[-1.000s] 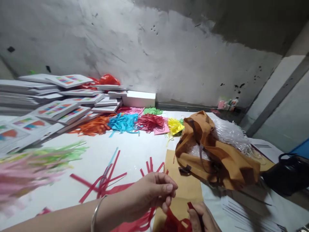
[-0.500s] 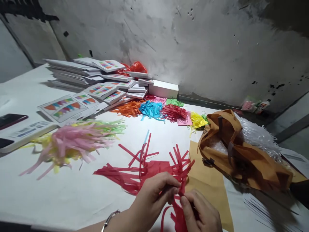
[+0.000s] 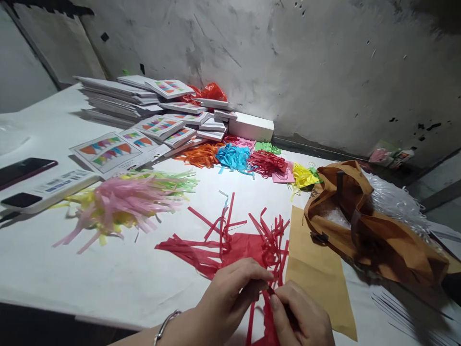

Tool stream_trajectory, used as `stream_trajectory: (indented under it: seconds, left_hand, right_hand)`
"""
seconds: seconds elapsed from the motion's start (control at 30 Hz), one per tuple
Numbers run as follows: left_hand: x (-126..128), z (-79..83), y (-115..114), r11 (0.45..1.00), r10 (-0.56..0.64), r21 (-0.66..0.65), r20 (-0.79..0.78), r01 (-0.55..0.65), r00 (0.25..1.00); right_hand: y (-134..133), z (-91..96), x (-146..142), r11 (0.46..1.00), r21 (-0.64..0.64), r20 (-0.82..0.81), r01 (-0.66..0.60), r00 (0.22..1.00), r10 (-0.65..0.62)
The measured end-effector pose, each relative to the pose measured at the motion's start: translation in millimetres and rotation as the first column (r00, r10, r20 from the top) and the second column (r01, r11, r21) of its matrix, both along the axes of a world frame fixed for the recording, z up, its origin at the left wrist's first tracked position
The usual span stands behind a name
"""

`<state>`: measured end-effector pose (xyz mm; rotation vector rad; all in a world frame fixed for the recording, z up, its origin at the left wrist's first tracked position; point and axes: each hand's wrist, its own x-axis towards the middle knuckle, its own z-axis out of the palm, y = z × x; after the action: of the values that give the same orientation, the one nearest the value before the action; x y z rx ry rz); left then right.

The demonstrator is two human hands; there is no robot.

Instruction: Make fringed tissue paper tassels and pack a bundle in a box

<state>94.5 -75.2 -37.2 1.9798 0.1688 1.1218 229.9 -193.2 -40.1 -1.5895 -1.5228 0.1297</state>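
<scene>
Red fringed tissue paper (image 3: 245,247) lies spread on the white table in front of me, its cut strips fanning out to the left and upward. At its near side my left hand (image 3: 234,300) pinches a bit of the red paper between thumb and fingers; a silver bracelet (image 3: 166,327) circles that wrist. Close against it, my right hand (image 3: 304,315) is closed on the same twisted red piece. More red strips (image 3: 268,317) hang down between the two hands. The fingertips partly hide the pinched part.
Pink, yellow and green tassels (image 3: 129,202) lie left, beside a phone (image 3: 27,170) and a white device (image 3: 54,190). Stacked printed cards (image 3: 118,101) stand behind. Coloured tassel bundles (image 3: 234,158) line the back. A brown bag (image 3: 382,230) and brown paper (image 3: 317,278) are right.
The whole scene has shifted slightly right and up in view as the head turned. Both hands stay close together on the red paper, with only slight finger movement.
</scene>
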Motion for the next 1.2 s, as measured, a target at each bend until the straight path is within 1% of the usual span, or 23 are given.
stream_trajectory:
  seconds: [0.1, 0.27, 0.37, 0.53, 0.73, 0.83, 0.93, 1.0, 1.13, 1.2]
  left_hand:
    - [-1.6, -1.8, 0.1, 1.0, -0.027, 0.014, -0.006, 0.027, 1.0]
    - [-3.9, -1.0, 1.6, 0.995, -0.076, 0.064, -0.036, 0.078, 0.996]
    - [-4.3, -2.1, 1.7, 0.994, -0.091, 0.061, -0.059, 0.095, 0.994]
    - [-4.3, -6.1, 1.8, 0.993, -0.1, 0.058, -0.051, 0.103, 0.994]
    - [-6.5, -3.1, 1.7, 0.991, -0.13, 0.01, -0.098, 0.132, 0.987]
    - [-8.9, 0.9, 0.1, 0.991, -0.125, -0.058, -0.155, 0.117, 0.98]
    - [-10.2, 2.6, -1.3, 0.991, -0.117, -0.094, -0.196, 0.1, 0.974]
    - [-10.0, 2.0, -1.5, 0.989, -0.136, -0.087, -0.19, 0.121, 0.972]
    - [-9.6, -0.5, -1.1, 0.988, -0.135, -0.104, -0.195, 0.117, 0.971]
    - [-10.1, -1.3, -1.3, 0.987, -0.136, -0.114, -0.209, 0.114, 0.968]
  right_hand:
    - [-0.7, 1.1, 4.8, 0.998, -0.032, 0.018, -0.049, 0.999, 0.05]
    - [-2.6, 1.6, 12.7, 0.985, -0.101, -0.024, -0.137, 0.991, 0.135]
    - [-3.0, -0.6, 12.4, 0.986, -0.106, -0.046, -0.131, 0.991, 0.127]
    - [-1.5, -6.4, 9.3, 0.988, -0.109, -0.067, -0.111, 0.992, 0.104]
    - [0.0, -11.5, 9.7, 0.976, -0.141, -0.136, -0.169, 0.979, 0.15]
    - [-0.6, -10.0, 11.9, 0.974, -0.162, -0.093, -0.159, 0.985, 0.145]
    - [-0.9, -5.6, 14.6, 0.96, -0.178, -0.05, -0.214, 0.977, 0.208]
    - [-0.6, -3.1, 16.0, 0.949, -0.187, -0.062, -0.252, 0.968, 0.245]
    - [0.8, -3.3, 18.1, 0.943, -0.24, -0.092, -0.231, 0.972, 0.215]
    - [1.6, -4.8, 18.6, 0.933, -0.256, -0.127, -0.253, 0.966, 0.227]
